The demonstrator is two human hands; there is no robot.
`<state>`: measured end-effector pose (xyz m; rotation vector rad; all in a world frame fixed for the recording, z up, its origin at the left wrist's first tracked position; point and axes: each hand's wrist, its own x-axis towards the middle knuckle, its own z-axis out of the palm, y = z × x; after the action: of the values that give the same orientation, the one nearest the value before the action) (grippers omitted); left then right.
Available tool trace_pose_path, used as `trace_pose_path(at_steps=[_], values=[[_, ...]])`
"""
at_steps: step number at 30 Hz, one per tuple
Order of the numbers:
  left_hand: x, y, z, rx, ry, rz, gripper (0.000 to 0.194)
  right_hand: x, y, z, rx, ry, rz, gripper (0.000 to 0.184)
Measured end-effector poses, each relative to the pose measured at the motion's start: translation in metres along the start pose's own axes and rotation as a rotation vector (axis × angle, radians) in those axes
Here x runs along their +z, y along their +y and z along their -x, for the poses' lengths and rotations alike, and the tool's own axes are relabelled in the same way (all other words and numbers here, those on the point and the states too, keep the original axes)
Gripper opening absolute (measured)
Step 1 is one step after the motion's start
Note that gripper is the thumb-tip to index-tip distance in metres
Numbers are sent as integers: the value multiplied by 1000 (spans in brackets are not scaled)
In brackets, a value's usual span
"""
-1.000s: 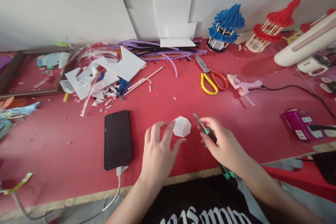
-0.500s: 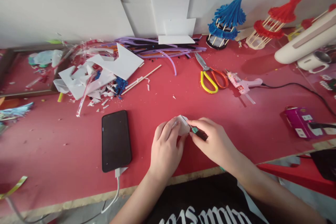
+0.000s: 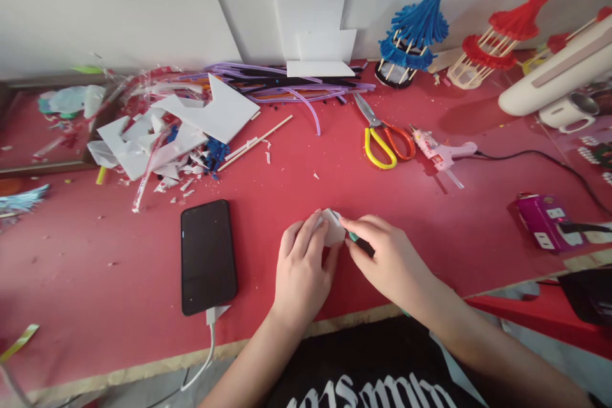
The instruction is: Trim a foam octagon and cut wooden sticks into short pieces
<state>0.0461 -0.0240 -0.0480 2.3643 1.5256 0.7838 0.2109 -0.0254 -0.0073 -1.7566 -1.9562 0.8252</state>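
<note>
The red table (image 3: 287, 185) is strewn with scraps (image 3: 189, 140) beyond the phone (image 3: 209, 257), among which any offcut could be lost. To the phone's right, the knife (image 3: 366, 247) is gripped by the right hand (image 3: 387, 252), while the white piece (image 3: 333, 229) is pinned between fingers and thumb by the left hand (image 3: 302, 255), on the bare stretch right of the phone. If the piece were held too lightly there, it could be turned under the blade and an edge left crooked; if the knife were pushed too hard, a slip could be caused and the left fingertips nicked, so close are they set. How the blade is angled cannot be told, as it is mostly covered by fingers. The cable (image 3: 211, 338) at the phone's near end could be snagged by the left forearm, and the phone dragged with it.
</note>
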Motion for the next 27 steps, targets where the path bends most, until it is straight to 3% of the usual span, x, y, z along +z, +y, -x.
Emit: trace_pose_path(at_steps=[27], values=[[-1, -1, 3, 16, -44, 25, 36, -2, -4, 4, -11, -47, 113, 41]])
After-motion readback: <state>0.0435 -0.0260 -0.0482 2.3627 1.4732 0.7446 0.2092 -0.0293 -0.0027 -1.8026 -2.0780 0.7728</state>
